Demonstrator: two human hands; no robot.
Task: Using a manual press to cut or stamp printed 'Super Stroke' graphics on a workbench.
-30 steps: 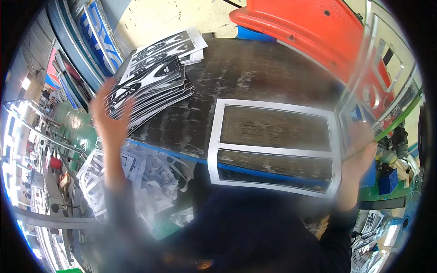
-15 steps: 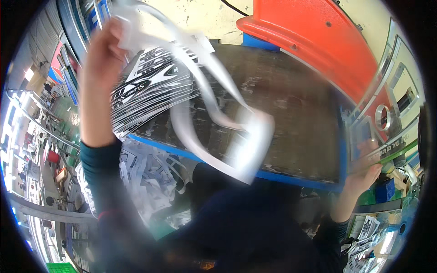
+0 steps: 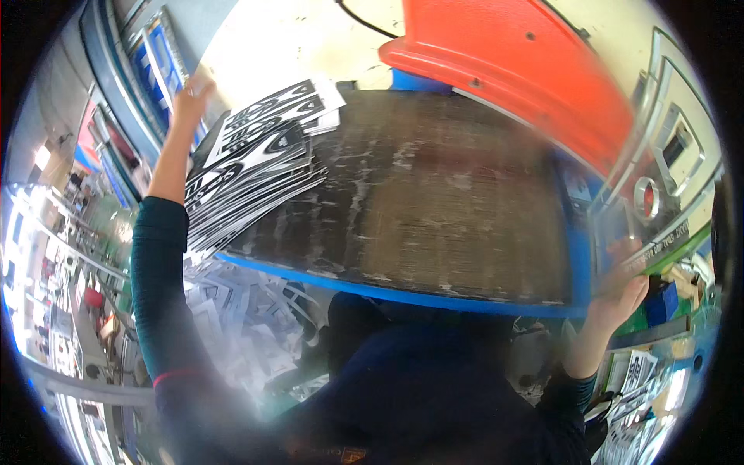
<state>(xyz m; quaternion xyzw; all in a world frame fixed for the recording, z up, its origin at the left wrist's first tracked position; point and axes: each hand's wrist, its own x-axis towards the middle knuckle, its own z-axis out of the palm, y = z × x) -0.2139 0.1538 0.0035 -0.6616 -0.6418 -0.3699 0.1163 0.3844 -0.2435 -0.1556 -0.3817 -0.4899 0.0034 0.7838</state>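
My left hand (image 3: 191, 99) is raised at the far left, beyond the stack of printed sheets; motion smears its fingers, and nothing shows hanging from it. Fanned out at the board's left end, the black-and-white sheets (image 3: 260, 147) overlap in a thick pile. My right hand (image 3: 622, 298) is at the right, its fingers closed round the lower edge of a clear panel (image 3: 612, 225). Between the hands lies a worn dark work board (image 3: 434, 201) with a blue edge.
A large red machine part (image 3: 511, 62) reaches over the board's far right side. White paper offcuts (image 3: 240, 318) lie heaped below the board at the left. Framed blue panels (image 3: 159, 66) lean beyond my left hand. A blue bin (image 3: 661, 302) stands at the right.
The white cut-out waste sheet that trailed from my left hand across the board is gone from view. My left hand has moved slightly down; my right hand stays at the clear panel.
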